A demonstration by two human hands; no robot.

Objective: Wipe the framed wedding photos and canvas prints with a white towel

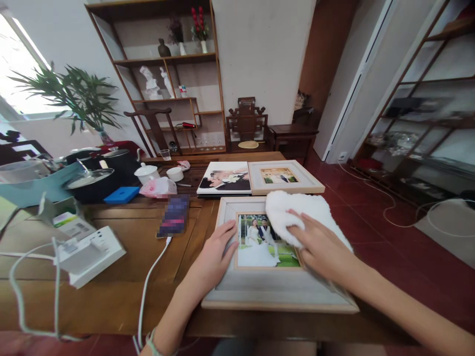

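A large framed wedding photo [260, 289] lies flat on the wooden table [111, 296] in front of me. My left hand [215, 257] rests flat on its left border, fingers stretched out and together, touching the edge of the picture. My right hand [319, 247] presses a white fluffy cloth [297, 210] onto the upper right part of the frame, fingers laid over the cloth. The cloth covers the frame's top right corner.
Behind lie a photo album [224, 178] and a smaller framed photo [284, 177]. A phone [174, 215] on a white cable, a white power strip [89, 254], pots [92, 180], cups and a pink bag [159, 188] crowd the left. Cables trail on the red floor at right.
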